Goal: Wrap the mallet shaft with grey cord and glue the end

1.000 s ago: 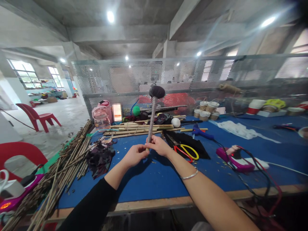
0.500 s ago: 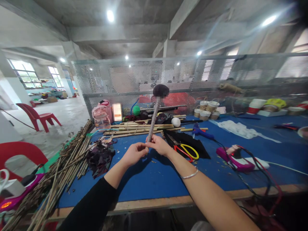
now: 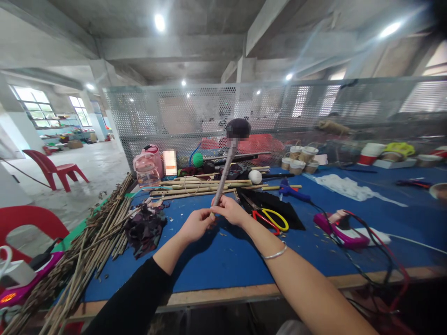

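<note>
A stick wrapped in greyish fabric [image 3: 225,174], topped by a dark rounded head [image 3: 239,128], leans up and to the right above the table. Its lower end is pinched by my left hand [image 3: 196,224], fingers closed. Just above that, my right hand [image 3: 230,210] is closed around the wrapped part. Both hands touch at the stick's base. Right of them lie scissors [image 3: 268,218] with red and yellow handles, partly on black cloth [image 3: 291,211]. Left of them is a crumpled dark patterned cloth [image 3: 145,228].
Bundled dry stems [image 3: 101,232] cover the left edge. Bamboo sticks [image 3: 195,188], a white ball [image 3: 255,177] and a green ball [image 3: 198,160] lie behind my hands. To the right are a blue glue gun [image 3: 293,191], a purple power strip [image 3: 342,232] with cables, and several small buckets [image 3: 297,166].
The top of the stick has tilted a little to the right and up. Both hands keep their grip in nearly the same place.
</note>
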Motion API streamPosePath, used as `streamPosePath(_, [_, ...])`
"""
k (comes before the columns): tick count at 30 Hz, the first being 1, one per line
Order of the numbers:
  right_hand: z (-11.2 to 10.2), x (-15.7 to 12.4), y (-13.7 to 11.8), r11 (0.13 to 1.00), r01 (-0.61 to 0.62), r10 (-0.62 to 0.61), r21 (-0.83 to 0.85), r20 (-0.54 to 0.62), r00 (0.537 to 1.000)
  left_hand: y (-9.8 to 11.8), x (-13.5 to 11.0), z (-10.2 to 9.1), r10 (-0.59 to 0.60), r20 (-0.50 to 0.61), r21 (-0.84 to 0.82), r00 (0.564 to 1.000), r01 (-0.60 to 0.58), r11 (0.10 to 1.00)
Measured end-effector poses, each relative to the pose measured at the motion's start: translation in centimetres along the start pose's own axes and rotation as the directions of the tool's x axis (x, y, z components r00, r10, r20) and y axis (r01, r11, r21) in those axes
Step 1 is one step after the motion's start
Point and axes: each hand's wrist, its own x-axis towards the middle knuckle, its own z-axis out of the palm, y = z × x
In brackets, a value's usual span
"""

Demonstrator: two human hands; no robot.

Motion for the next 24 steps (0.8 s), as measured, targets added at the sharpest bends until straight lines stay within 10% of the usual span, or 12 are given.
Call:
streamPosePath(5, [0.3, 0.0, -0.1, 0.996, 0.009, -0.01, -0.084, -0.014, 1.0, -0.7, 0.3, -0.2, 0.021, -0.18, 0.072, 0.983, -0.008, 0.997])
streamPosePath(11, [-0.1, -0.3, -0.2, 1.0, 0.015, -0.016, 0.022, 0.034, 0.999, 0.2, 0.2, -0.4, -0.053, -0.005, -0.228, 0.999, 0.05, 0.972])
streamPosePath(18, [0.3, 0.1, 0.2, 0.999, -0.008, 0.007, -0.044, -0.013, 1.0, -0.2, 0.1, -0.1, 0.089, -0.225, 0.213, 0.97, -0.04, 0.976])
streamPosePath(24, [0.0, -0.2, -0.2, 0.997, 0.026, -0.028, 0.074, 0.023, 0.999, 0.1, 0.1, -0.2, -0.1, -0.051, -0.153, 0.994, 0.091, 0.984])
